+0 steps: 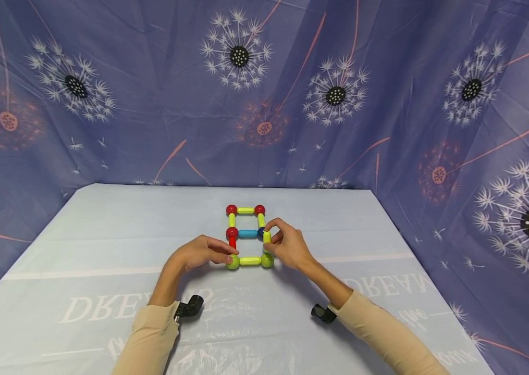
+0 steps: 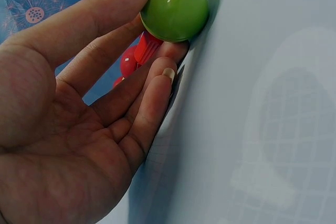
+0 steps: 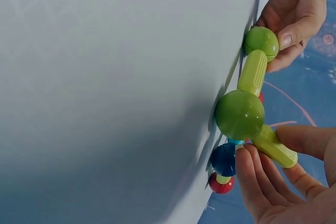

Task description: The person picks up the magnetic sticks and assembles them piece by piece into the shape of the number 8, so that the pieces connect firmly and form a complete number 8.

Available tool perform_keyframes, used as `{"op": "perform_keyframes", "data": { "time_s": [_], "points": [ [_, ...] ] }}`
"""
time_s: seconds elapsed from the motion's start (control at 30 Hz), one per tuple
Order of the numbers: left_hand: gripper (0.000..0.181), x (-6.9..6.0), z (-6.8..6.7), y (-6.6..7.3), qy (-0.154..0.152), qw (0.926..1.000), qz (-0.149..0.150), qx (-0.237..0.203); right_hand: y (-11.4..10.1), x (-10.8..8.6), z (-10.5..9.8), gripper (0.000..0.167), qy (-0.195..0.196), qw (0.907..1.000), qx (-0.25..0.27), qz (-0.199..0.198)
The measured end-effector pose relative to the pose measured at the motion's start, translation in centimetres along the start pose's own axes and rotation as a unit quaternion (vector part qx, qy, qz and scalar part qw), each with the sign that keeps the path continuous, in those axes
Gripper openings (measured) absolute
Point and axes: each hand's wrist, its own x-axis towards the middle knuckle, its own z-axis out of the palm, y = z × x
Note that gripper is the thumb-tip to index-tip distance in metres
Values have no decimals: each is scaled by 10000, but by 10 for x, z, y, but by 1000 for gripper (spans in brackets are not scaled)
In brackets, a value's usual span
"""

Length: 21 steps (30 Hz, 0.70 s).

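A frame of magnetic rods and balls lies on the table. My left hand [image 1: 203, 251] pinches the near-left green ball [image 2: 176, 10], its fingers beside a red rod [image 1: 232, 243]. With thumb and fingers, my right hand [image 1: 290, 244] pinches a yellow-green rod [image 3: 275, 147]. One end of that rod meets the near-right green ball [image 3: 240, 115]; its other end tilts up off the table, apart from the dark blue ball [image 3: 224, 160]. Another yellow-green rod [image 1: 250, 261] joins the two green balls. A light blue rod [image 1: 247, 234] runs between a red ball [image 1: 232, 233] and the dark blue ball.
Farther back, two red balls are joined by a yellow-green rod [image 1: 245, 211], with more such rods along the sides. A pale printed cloth covers the table [image 1: 105, 224]. A purple dandelion-patterned curtain [image 1: 175, 104] hangs behind and at the sides.
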Motion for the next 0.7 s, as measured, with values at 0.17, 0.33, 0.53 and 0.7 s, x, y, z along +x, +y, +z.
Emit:
{"op": "perform_keyframes", "data": {
  "time_s": [0.17,0.33,0.53,0.7],
  "points": [
    [33,0,0,1,-7,10000,-2,4,2,0,1,37,-101,9999,24,0],
    [33,-1,0,1,10,10000,-37,19,3,1,2,37,-120,9999,48,5],
    [34,-1,0,1,13,10000,-52,50,6,2,3,37,-113,9999,-2,115],
    [34,0,0,1,23,10000,-56,46,7,5,4,41,-183,9993,-24,312]
  ]
}}
